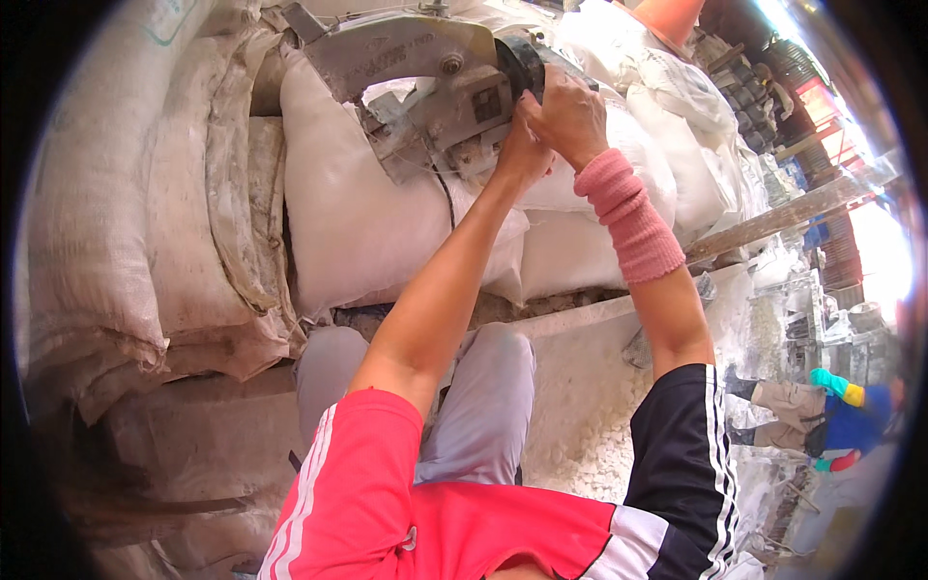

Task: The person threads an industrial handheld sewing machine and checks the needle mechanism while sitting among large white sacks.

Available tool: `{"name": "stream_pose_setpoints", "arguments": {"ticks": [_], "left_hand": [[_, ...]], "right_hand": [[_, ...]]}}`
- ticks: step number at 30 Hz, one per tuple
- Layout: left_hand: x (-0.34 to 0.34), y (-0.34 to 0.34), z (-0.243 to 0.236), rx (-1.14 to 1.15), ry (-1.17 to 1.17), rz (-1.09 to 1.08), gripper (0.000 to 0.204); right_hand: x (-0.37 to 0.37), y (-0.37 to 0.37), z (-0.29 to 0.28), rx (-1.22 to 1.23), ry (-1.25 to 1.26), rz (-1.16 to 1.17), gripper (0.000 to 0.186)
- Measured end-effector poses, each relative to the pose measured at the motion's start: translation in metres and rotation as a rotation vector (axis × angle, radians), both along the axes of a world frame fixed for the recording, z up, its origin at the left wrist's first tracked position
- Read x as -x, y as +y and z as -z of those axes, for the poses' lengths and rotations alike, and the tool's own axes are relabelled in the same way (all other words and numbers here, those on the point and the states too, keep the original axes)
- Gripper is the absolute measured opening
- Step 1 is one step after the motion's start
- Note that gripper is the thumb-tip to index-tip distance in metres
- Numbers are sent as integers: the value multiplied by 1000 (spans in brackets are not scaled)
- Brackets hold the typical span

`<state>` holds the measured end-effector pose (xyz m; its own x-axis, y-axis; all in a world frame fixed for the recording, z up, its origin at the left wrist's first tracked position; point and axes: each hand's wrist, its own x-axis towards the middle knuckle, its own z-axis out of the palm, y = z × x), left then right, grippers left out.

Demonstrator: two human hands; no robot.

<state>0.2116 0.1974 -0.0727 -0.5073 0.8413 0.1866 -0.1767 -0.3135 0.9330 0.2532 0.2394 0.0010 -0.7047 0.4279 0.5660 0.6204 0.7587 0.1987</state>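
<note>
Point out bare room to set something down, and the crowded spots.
Barest: the pale ground between the grey trousers and right arm; white rubble litters its lower part. Crowded: the grey machine, left hand and right hand at one end, white sacks around.

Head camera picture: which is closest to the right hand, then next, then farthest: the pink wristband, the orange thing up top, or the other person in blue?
From the right hand:
1. Pink wristband, just below it, round the wrist.
2. Orange thing, up and to the right.
3. Person in blue, far off, lower right.
</note>
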Motion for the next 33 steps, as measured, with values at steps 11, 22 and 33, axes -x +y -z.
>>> {"name": "stream_pose_setpoints", "arguments": {"ticks": [11,22,33], "left_hand": [[-6,23,13,-371,-310,100,47],[-11,15,3,-400,-577,216,47],[-17,24,22,-117,278,-319,72]], "right_hand": [[12,-11,4,-43,106,65,32],[26,-20,-8,10,88,185,35],[7,-13,4,-26,92,33,31]]}}
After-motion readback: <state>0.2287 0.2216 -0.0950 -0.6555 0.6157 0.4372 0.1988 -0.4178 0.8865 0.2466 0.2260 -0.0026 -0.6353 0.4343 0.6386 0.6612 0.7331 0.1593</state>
